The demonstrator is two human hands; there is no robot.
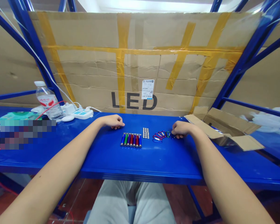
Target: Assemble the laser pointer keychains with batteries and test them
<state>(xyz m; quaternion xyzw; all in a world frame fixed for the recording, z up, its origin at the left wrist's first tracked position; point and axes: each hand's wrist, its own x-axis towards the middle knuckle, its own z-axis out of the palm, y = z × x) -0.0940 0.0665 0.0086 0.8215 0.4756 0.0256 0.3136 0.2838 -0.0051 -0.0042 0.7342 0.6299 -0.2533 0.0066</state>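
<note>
My right hand (181, 128) is closed at the right end of a fanned row of carabiners, its fingertips pinching a dark blue carabiner (173, 136) that they mostly cover. The other carabiners (161, 136), red, blue and green, lie just left of it. My left hand (114, 121) rests on the table with its fingers curled in, and nothing shows in them. Between my hands, small flashlight tubes (131, 141) in blue, green, purple and red lie side by side. Button cells (146, 133) form a neat grid to their right.
An open cardboard box (224, 124) stands at the right of the blue table (140, 161). At left are a water bottle (48, 101), a power strip (82, 113) with cables and a green pack (21, 116). A large cardboard sheet (95, 71) walls off the back.
</note>
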